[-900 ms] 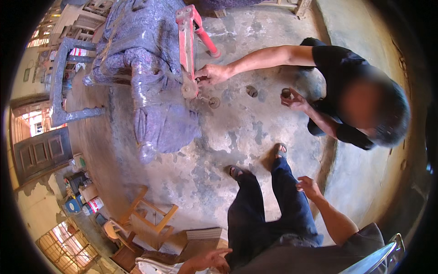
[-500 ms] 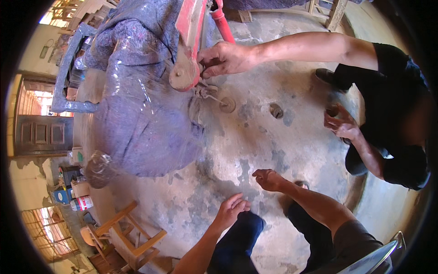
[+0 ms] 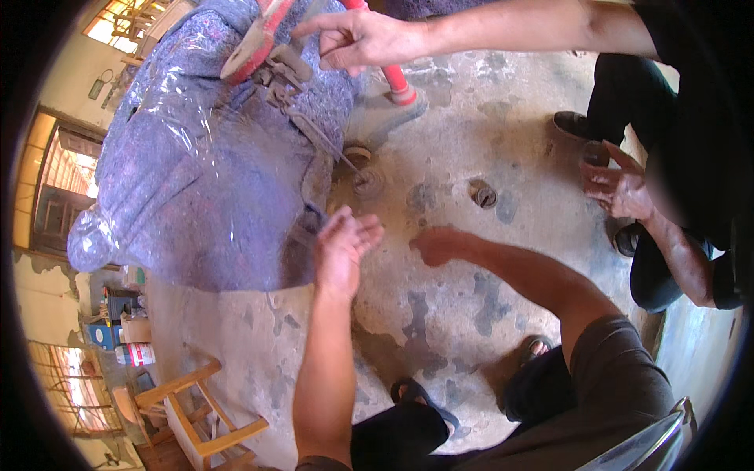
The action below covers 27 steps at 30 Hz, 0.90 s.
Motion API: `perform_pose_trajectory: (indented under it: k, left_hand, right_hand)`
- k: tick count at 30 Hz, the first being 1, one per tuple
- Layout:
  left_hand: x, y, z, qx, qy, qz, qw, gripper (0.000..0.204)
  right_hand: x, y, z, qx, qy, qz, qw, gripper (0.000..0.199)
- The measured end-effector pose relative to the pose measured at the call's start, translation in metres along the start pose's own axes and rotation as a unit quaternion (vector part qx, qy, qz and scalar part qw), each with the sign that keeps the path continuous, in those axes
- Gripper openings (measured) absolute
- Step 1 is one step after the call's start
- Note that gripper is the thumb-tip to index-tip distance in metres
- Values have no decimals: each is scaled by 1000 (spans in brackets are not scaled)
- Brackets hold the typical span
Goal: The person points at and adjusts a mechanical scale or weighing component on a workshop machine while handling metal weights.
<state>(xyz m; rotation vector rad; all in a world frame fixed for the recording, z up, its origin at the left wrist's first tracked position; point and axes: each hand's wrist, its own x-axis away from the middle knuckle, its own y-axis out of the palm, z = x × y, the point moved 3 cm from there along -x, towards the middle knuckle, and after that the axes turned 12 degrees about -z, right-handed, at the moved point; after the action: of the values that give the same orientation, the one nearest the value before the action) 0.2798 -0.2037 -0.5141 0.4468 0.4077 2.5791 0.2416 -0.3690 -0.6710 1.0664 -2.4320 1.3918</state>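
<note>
A large bundle, wrapped in mottled purple-grey felt and clear plastic film, takes up the left of the view. My left hand reaches up beside its lower right edge, fingers apart and nothing in them; whether it touches the wrap I cannot tell. My right hand hangs above the floor to the right, its fingers curled in and slightly blurred; whatever it may hold is hidden. Against the bundle's top leans a worn red metal arm, with rusty metal fittings and a thin rod below.
A co-worker's hand stretches a finger beside the red arm; their other hand is by their knees. A red leg stands behind. A small round metal piece lies on the floor. Lower left is a wooden frame.
My hands have moved up, the left close to the bundle. The red arm has tilted and shifted left and up, with the bundle. The co-worker's hand has come off the arm, finger outstretched.
</note>
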Motion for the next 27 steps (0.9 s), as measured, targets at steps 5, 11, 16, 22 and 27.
perform_pose_trajectory:
  k: [5,11,16,22,27]
  left_hand:
    - [24,-19,47,-59,37,-8,998,46]
    - [63,-32,28,-7,38,37,999,32]
    - [62,-8,23,32,52,47,997,27]
    - [76,6,34,53,100,-19,993,24]
    - [84,-8,32,75,95,0,993,21]
  right_hand:
    - [12,-40,7,33,7,22,999,44]
    - [46,-50,26,-28,-25,71,997,45]
    - [73,-79,42,-146,10,192,971,45]
    - [57,-95,46,-377,-48,284,880,62]
    - [39,-110,5,-372,-106,319,865,72]
